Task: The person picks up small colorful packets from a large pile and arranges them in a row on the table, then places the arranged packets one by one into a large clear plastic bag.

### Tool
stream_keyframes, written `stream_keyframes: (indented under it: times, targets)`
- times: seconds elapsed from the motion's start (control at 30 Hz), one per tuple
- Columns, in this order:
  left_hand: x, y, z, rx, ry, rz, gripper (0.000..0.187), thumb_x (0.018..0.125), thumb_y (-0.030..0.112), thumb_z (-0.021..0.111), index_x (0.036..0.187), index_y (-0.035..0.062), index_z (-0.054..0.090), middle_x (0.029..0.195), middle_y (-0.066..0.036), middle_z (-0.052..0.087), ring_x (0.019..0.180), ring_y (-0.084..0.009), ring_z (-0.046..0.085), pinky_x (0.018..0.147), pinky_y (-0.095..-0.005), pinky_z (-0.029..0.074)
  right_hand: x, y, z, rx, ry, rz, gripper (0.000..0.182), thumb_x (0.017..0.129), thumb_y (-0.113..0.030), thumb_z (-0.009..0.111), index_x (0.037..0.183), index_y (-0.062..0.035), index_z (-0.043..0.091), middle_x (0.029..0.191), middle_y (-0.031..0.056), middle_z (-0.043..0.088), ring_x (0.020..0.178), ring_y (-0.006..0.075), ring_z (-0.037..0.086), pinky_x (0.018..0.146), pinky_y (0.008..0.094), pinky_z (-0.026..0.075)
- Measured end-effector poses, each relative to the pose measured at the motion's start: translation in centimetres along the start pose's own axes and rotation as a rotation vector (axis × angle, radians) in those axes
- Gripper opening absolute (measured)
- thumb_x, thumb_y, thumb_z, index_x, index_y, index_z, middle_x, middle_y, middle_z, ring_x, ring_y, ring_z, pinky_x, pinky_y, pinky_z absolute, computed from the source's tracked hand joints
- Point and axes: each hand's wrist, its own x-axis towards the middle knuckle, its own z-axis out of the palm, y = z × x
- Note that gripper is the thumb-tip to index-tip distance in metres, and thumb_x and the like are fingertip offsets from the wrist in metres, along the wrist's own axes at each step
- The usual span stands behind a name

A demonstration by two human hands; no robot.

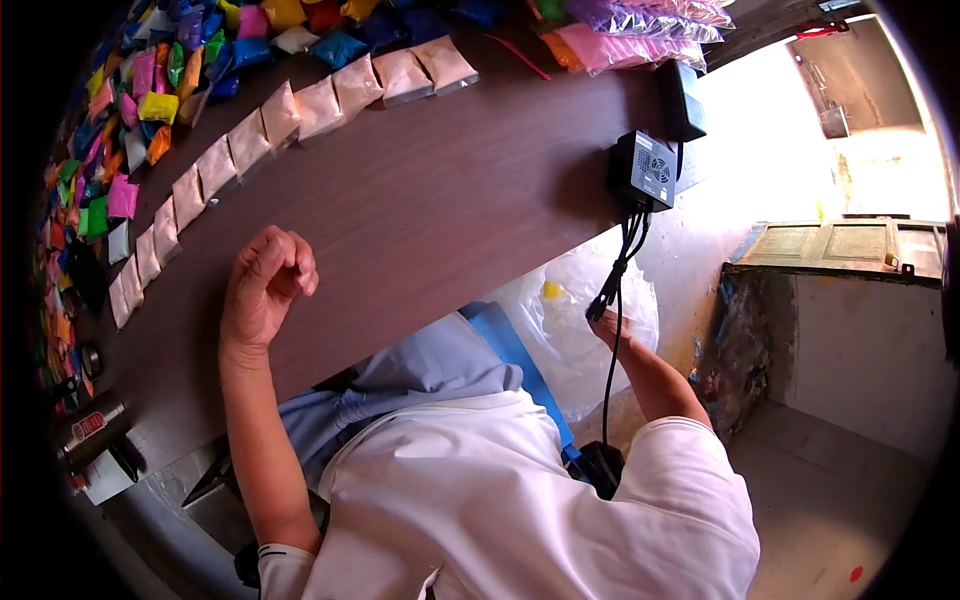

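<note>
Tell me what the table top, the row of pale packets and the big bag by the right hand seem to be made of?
Table top: probably wood-grain laminate, dark brown with faint streaks and a matte sheen. Pale packets: seemingly clear plastic film over peach powder, glinting at the edges. Big bag: thin clear plastic, crinkled and see-through, with the right hand reaching into it.

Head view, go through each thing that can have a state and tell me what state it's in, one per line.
Left hand: loosely curled, resting on the table, holding nothing visible.
Right hand: reaching into the clear plastic bag, fingers hidden.
Peach packets: sealed, laid in a curved row.
Coloured packets: sealed, heaped.
Black box: cables plugged in, hanging down.
</note>
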Motion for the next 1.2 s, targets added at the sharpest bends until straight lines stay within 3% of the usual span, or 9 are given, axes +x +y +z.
stream_keyframes:
  times: [0.07,0.17,0.3,0.37,0.43,0.47,0.57,0.97,1.2]
  targets:
    - [-0.1,-0.1,-0.1,-0.004,0.003,0.003,0.03,0.091,0.033,0.063,0.075,0.0124,0.049,0.073,-0.003,0.049,0.064,-0.0111,0.048,0.058,-0.0255,0.043,0.4,1.4,1.0,0.216,-0.021,-0.089,0.034,0.091,-0.041,0.057,0.08,-0.0087,0.063,0.064,0.0012,0.058,0.051,0.0225,0.054,0.054,0.0382,0.045]
    - [0.1,0.0,-0.3,-0.032,-0.018,0.007,0.03,0.092,0.029,0.062,0.073,0.0094,0.049,0.075,-0.005,0.052,0.063,-0.0123,0.048,0.059,-0.0269,0.044,-4.9,-10.5,-8.8,0.557,-0.585,0.324,0.044,0.091,-0.046,0.057,0.068,-0.0092,0.058,0.057,-0.0042,0.044,0.048,0.0135,0.039,0.053,0.033,0.039]
    - [-0.1,0.0,-0.3,-0.023,-0.054,0.018,0.028,0.092,0.027,0.062,0.074,0.0086,0.051,0.075,-0.006,0.053,0.063,-0.0119,0.049,0.059,-0.0258,0.044,-9.3,-14.8,-14.3,0.283,-0.573,0.077,0.047,0.09,-0.044,0.054,0.065,-0.0048,0.052,0.061,0.0015,0.047,0.058,0.0152,0.045,0.055,0.0329,0.036]
    - [-0.2,0.1,-0.1,-0.012,-0.063,0.024,0.027,0.092,0.027,0.062,0.075,0.0081,0.052,0.075,-0.006,0.054,0.063,-0.0115,0.05,0.06,-0.0251,0.044,-10.0,-13.7,-15.7,0.12,-0.596,-0.032,0.04,0.09,-0.037,0.056,0.069,-0.0038,0.059,0.071,0.0043,0.06,0.067,0.017,0.057,0.056,0.0323,0.041]
    - [-0.4,0.2,0.0,0.107,-0.057,0.018,0.024,0.093,0.025,0.061,0.077,0.0069,0.054,0.076,-0.006,0.057,0.063,-0.0101,0.051,0.06,-0.0228,0.044,-12.6,-15.6,-18.3,0.854,-0.666,0.269,0.031,0.089,-0.03,0.057,0.074,-0.0023,0.061,0.09,0.0087,0.07,0.082,0.017,0.066,0.063,0.0302,0.047]
    - [-0.4,0.2,0.1,0.098,-0.06,0.024,0.024,0.093,0.025,0.061,0.077,0.0069,0.054,0.076,-0.006,0.057,0.063,-0.0101,0.051,0.06,-0.0228,0.044,-12.6,-14.2,-19.6,0.815,-0.732,0.222,0.025,0.089,-0.023,0.058,0.088,0.0005,0.064,0.102,0.0123,0.07,0.09,0.0165,0.068,0.065,0.0277,0.05]
    - [-0.6,0.2,0.5,0.18,-0.058,0.024,0.022,0.093,0.022,0.06,0.079,0.0058,0.056,0.076,-0.004,0.058,0.063,-0.0085,0.051,0.059,-0.0211,0.044,-12.9,-13.0,-23.6,0.409,-0.692,0.364,0.025,0.088,-0.022,0.06,0.099,0.0008,0.064,0.097,0.0122,0.07,0.083,0.0136,0.067,0.064,0.0252,0.05]
    - [-1.1,0.1,1.1,0.523,-0.114,0.144,0.025,0.093,0.022,0.06,0.08,0.0013,0.058,0.068,0.001,0.055,0.062,-0.0049,0.048,0.058,-0.0201,0.04,-13.4,-16.2,-19.9,0.461,-0.5,0.323,0.023,0.087,-0.023,0.061,0.101,-0.005,0.066,0.087,0.0072,0.069,0.074,0.0129,0.063,0.063,0.0237,0.048]
    - [-0.9,-0.4,0.9,0.54,-0.1,0.153,0.027,0.094,0.029,0.058,0.079,0.0061,0.06,0.069,-0.002,0.059,0.061,-0.0065,0.052,0.055,-0.0201,0.043,-9.4,-14.8,-11.8,0.949,-0.099,0.37,0.02,0.087,-0.021,0.061,0.089,-0.0012,0.066,0.085,0.0061,0.065,0.075,0.0176,0.063,0.065,0.0316,0.051]
